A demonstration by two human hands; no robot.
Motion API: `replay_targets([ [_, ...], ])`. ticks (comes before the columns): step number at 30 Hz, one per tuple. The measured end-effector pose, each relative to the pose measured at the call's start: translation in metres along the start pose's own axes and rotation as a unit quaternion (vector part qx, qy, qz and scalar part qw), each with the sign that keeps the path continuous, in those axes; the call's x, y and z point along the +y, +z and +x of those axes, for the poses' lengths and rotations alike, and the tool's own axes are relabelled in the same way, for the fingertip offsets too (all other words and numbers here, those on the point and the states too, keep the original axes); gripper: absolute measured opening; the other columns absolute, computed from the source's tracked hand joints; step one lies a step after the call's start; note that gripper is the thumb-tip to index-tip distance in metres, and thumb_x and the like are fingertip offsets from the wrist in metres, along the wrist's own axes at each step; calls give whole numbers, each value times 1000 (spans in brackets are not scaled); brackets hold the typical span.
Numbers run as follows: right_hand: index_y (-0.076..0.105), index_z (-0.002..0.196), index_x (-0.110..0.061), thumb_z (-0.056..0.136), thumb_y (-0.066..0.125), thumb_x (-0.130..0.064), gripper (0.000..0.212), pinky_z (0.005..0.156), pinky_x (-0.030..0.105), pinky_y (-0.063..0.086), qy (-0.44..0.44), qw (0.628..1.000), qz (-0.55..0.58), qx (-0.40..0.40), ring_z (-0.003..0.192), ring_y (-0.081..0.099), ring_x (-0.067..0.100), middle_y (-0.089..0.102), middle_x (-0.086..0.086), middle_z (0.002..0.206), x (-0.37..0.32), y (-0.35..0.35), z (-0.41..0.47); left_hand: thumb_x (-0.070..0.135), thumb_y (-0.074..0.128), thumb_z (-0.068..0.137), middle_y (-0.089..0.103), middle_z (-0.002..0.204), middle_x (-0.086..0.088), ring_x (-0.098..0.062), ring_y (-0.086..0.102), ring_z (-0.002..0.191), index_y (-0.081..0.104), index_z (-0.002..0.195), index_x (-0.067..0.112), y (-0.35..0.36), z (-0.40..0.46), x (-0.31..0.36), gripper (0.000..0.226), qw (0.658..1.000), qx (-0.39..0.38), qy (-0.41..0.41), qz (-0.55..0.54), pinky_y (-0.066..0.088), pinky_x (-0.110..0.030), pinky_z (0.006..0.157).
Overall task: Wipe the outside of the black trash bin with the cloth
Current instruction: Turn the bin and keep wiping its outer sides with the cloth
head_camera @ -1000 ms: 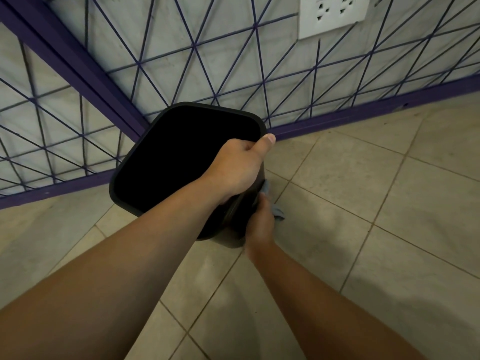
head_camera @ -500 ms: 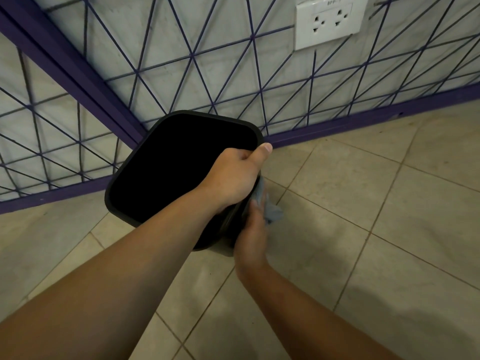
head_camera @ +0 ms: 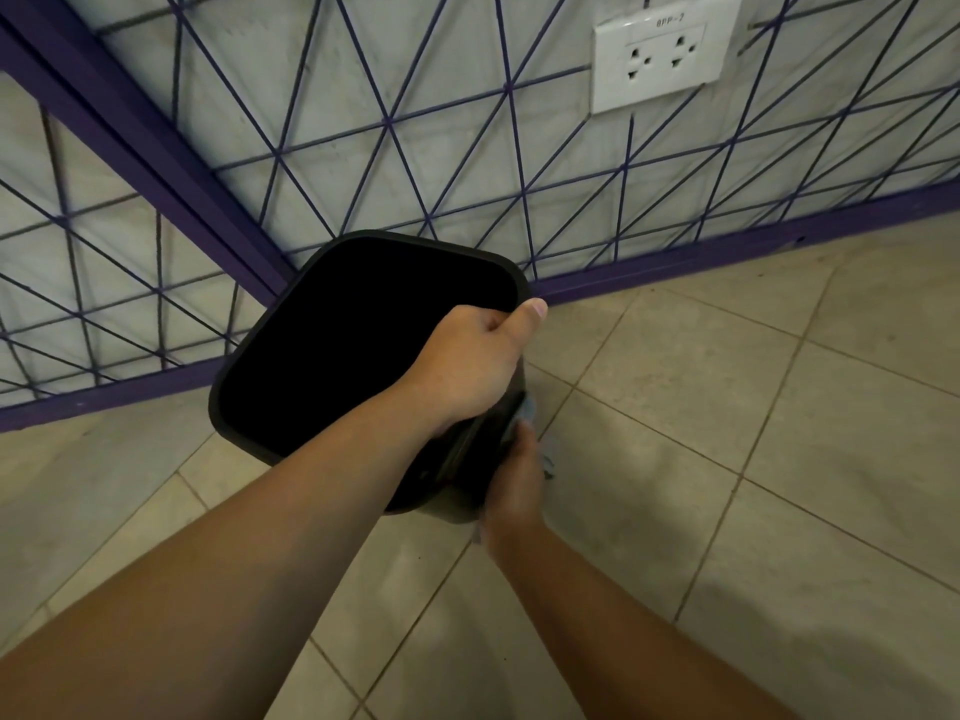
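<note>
Right now the black trash bin [head_camera: 363, 345] sits at the middle of the frame, in the corner where the purple-gridded wall [head_camera: 467, 148] meets the tiled floor [head_camera: 727, 459], and it looks tipped so that its open mouth faces up toward the camera. Its long axis runs from the rim at upper left down toward its base at lower right, under the forearm. The left hand [head_camera: 467, 366] reaches across from the lower left and grips the rim at the bin's right-hand corner, fingers curled over the edge into the opening and thumb lying along the outside. The right hand [head_camera: 511, 480] is lower in the frame, just right of centre, pressed against the bin's outer side wall with the blue-grey cloth [head_camera: 540, 449] under it; a little of the cloth peeks out past the hand on the right. How its fingers lie on the cloth I cannot tell, since the back of the hand hides them and the edge is blurred.

The relation that matters: the wall being wiped lies to the left of the right hand's fingers, directly below the left hand's grip. A stroke along the bin's length would likely run up toward that gripping hand or down toward the base, so the right hand is the nearer one for the work, while the left steadies
</note>
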State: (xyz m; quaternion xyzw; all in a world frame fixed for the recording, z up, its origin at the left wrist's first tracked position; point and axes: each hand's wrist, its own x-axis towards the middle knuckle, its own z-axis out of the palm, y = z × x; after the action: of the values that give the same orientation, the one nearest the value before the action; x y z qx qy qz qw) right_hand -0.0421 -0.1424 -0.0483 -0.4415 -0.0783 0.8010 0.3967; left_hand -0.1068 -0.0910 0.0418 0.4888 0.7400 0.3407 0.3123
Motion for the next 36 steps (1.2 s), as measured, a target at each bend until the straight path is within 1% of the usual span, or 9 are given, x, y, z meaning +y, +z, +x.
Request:
replay_targets([
  [2,52,150,-18,107,37,-44,53,125,49,34,20,999,23,-29,141,52,27,58,9,150,-2,2,1,52,57,95,35,46,12,-5,38,43,40,50,23,0,0,1,56,1000,-1,6,-5,31,-14,41],
  [7,42,157,-19,109,35,-34,51,128,48,31,-100,994,-10,-42,149,44,20,50,5,159,11,10,-10,53,56,96,39,57,2,-10,40,52,45,61,18,-1,-1,2,51,1000,-11,4,-3,33,-21,48],
  [11,43,156,-21,109,34,-39,51,127,50,30,-48,998,4,-34,148,45,24,50,7,158,4,3,3,51,57,96,32,44,12,-5,34,42,36,50,24,-1,-1,1,57,1000,-9,1,-9,29,-15,40],
  [14,37,160,-26,104,41,-44,58,128,44,29,-114,992,-21,-58,152,38,17,43,-1,164,9,10,1,52,57,95,39,51,8,-7,40,47,42,54,22,0,0,0,53,1000,-8,0,-18,34,-16,44],
  [17,33,160,-31,108,37,-35,53,116,31,42,-129,989,-59,-41,149,39,12,45,-13,158,19,0,-3,54,57,94,39,52,7,-7,41,46,44,56,21,-1,0,0,52,1000,-10,0,-21,33,-14,42],
  [21,37,159,-28,109,34,-37,51,126,48,32,-75,996,-26,-39,149,42,21,46,0,160,10,-5,8,55,58,93,33,45,12,-5,35,42,38,46,25,-1,0,-1,59,1000,-6,-2,-15,29,-12,39],
  [25,36,159,-34,94,45,-50,68,127,41,29,-165,982,-71,-61,153,36,11,40,-9,165,11,10,-3,55,57,93,43,56,3,-9,43,50,49,59,19,0,0,-1,50,1000,-12,1,-26,35,-16,44],
  [32,58,144,-23,104,39,-55,55,123,54,36,24,998,-37,-36,138,54,32,62,11,146,-6,-8,15,56,57,94,35,47,11,-7,38,43,38,46,24,-1,-1,1,60,1000,-12,-16,-18,33,-17,44],
  [36,49,152,-29,98,44,-50,58,123,48,38,-106,992,-55,-37,143,52,19,57,1,152,-2,12,-5,53,57,95,43,49,8,-7,43,45,43,47,24,0,-1,2,58,999,-16,-14,-36,36,-16,44],
])
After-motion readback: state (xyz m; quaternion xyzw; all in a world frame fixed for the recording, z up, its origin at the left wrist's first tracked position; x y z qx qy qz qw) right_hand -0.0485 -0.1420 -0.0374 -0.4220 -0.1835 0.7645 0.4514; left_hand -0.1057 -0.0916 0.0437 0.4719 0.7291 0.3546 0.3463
